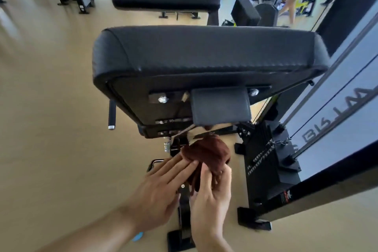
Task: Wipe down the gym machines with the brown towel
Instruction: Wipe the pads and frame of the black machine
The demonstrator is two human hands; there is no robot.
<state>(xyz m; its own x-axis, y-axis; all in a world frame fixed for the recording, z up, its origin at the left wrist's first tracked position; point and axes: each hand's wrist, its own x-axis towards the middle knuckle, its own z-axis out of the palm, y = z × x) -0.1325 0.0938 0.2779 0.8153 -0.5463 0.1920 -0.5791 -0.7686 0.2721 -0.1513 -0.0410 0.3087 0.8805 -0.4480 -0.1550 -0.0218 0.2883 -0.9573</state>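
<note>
Both hands are closed around the brown towel (206, 154), which is bunched into a wad and held in the air just below the lower rear edge of the black pad (204, 53). It is pinched by the left hand (157, 192) from the side with the fingers laid along the cloth, and gripped by the right hand (210, 192) from beneath. Beside the wad the machine frame (184, 206) runs down to the floor, and a weight stack (266, 161) with its cable (319, 108) stands to the right. Whether the towel touches the bracket under the pad cannot be told; motion blur softens that spot. A loose fold might be snagged on the bolts or the adjustment pin if the cloth is dragged carelessly there. No containers are to be seen.
</note>
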